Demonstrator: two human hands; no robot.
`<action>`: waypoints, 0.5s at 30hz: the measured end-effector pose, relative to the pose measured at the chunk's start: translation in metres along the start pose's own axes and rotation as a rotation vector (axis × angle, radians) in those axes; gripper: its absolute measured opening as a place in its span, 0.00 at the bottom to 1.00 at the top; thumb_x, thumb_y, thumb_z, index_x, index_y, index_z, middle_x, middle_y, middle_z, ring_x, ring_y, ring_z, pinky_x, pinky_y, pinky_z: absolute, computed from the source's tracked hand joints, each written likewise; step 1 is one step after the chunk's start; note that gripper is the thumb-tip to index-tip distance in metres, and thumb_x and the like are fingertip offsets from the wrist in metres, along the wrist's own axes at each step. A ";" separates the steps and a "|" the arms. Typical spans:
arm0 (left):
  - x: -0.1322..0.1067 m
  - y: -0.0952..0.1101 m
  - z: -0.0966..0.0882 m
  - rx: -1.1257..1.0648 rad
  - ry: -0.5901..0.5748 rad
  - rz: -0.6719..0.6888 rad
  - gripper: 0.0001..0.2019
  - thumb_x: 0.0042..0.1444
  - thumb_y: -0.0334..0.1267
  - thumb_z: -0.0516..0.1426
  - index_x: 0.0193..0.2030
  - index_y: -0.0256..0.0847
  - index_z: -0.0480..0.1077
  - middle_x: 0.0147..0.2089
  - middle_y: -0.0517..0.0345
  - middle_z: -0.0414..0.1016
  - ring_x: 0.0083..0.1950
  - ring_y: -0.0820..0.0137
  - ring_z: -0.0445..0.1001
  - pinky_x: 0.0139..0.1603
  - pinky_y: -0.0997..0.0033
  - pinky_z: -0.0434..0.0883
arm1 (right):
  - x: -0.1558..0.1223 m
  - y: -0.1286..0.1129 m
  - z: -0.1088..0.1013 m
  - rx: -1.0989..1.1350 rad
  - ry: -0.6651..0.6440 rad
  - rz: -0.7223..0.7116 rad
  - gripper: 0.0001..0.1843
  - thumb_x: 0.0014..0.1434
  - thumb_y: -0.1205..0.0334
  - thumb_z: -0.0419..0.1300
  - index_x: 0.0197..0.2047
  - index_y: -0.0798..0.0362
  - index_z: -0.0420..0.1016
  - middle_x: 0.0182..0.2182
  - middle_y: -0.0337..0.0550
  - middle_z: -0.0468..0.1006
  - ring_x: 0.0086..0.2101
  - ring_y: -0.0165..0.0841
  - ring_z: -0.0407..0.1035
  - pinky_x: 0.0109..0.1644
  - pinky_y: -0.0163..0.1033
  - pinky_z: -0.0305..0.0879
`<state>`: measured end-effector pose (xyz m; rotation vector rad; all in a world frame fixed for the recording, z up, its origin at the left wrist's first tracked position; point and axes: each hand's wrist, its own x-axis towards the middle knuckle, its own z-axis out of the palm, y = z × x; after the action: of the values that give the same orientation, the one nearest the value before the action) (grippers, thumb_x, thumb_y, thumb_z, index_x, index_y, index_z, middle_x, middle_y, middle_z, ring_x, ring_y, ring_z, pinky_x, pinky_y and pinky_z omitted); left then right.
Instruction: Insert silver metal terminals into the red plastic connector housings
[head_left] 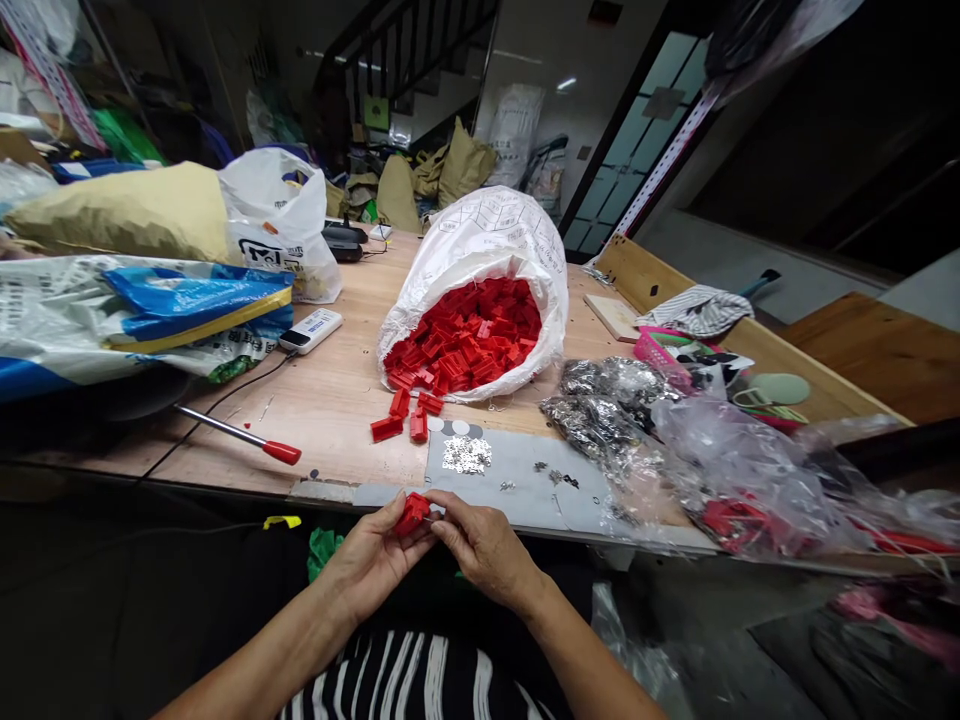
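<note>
Just off the table's front edge, my left hand [375, 560] is closed on a red plastic piece [412, 514], held between thumb and fingers. My right hand [487, 545] meets it from the right, its thumb and fingertips pinched together against the piece's side. Whatever sits in that pinch is too small to make out, though a thin shiny bit shows there. Beyond the hands, a few matching red pieces [387, 429] lie loose before a white woven sack [487, 225] tipped on its side, full of them. Small silvery parts [466, 455] are heaped on a grey mat [525, 500].
A lever with a red handle [281, 452] juts out at the left, near a white power bank [311, 330] with a cable. Plastic bags of dark small parts [600, 400] and a pink basket [660, 358] crowd the right. Bulky bags [127, 215] fill the far left.
</note>
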<state>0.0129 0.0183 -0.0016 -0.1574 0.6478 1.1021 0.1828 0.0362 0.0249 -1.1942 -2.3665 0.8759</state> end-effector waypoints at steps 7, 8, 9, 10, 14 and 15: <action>-0.003 -0.003 -0.001 0.004 0.003 0.032 0.11 0.61 0.28 0.52 0.32 0.29 0.74 0.33 0.46 0.80 0.37 0.65 0.80 0.50 0.58 0.75 | 0.002 0.003 0.009 0.054 0.095 -0.007 0.14 0.67 0.60 0.49 0.54 0.47 0.67 0.42 0.41 0.79 0.38 0.33 0.73 0.42 0.34 0.64; -0.003 -0.004 -0.001 0.011 -0.003 0.034 0.10 0.61 0.28 0.53 0.32 0.28 0.74 0.33 0.45 0.80 0.37 0.64 0.80 0.51 0.56 0.74 | 0.003 0.004 0.010 0.078 0.109 -0.016 0.14 0.68 0.59 0.48 0.51 0.48 0.69 0.39 0.41 0.79 0.36 0.32 0.73 0.41 0.33 0.64; -0.003 -0.005 -0.002 0.018 -0.010 0.035 0.10 0.61 0.28 0.53 0.32 0.28 0.74 0.34 0.44 0.80 0.38 0.63 0.80 0.52 0.55 0.73 | 0.005 0.004 0.010 0.099 0.124 -0.023 0.14 0.68 0.58 0.46 0.48 0.49 0.71 0.36 0.40 0.78 0.34 0.31 0.72 0.40 0.33 0.63; -0.003 -0.006 -0.002 0.024 -0.018 0.035 0.10 0.60 0.28 0.53 0.33 0.27 0.74 0.35 0.44 0.80 0.39 0.63 0.80 0.54 0.55 0.72 | 0.006 0.005 0.011 0.116 0.137 -0.028 0.15 0.68 0.58 0.45 0.46 0.50 0.72 0.34 0.40 0.78 0.33 0.31 0.71 0.39 0.33 0.63; -0.003 -0.005 -0.003 0.049 -0.019 0.035 0.08 0.60 0.29 0.54 0.35 0.28 0.74 0.37 0.44 0.80 0.41 0.64 0.79 0.55 0.57 0.71 | 0.010 0.005 0.011 0.148 0.142 -0.002 0.16 0.69 0.56 0.45 0.45 0.51 0.72 0.33 0.40 0.77 0.32 0.31 0.70 0.38 0.33 0.63; -0.003 -0.004 -0.003 0.076 -0.019 0.035 0.07 0.59 0.29 0.55 0.35 0.29 0.74 0.37 0.46 0.80 0.41 0.64 0.79 0.54 0.57 0.71 | 0.012 0.005 0.011 0.150 0.132 0.012 0.16 0.69 0.56 0.44 0.45 0.50 0.72 0.33 0.40 0.77 0.33 0.31 0.70 0.39 0.33 0.63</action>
<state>0.0141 0.0126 -0.0036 -0.0706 0.6765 1.1094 0.1733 0.0440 0.0139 -1.1697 -2.1512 0.9312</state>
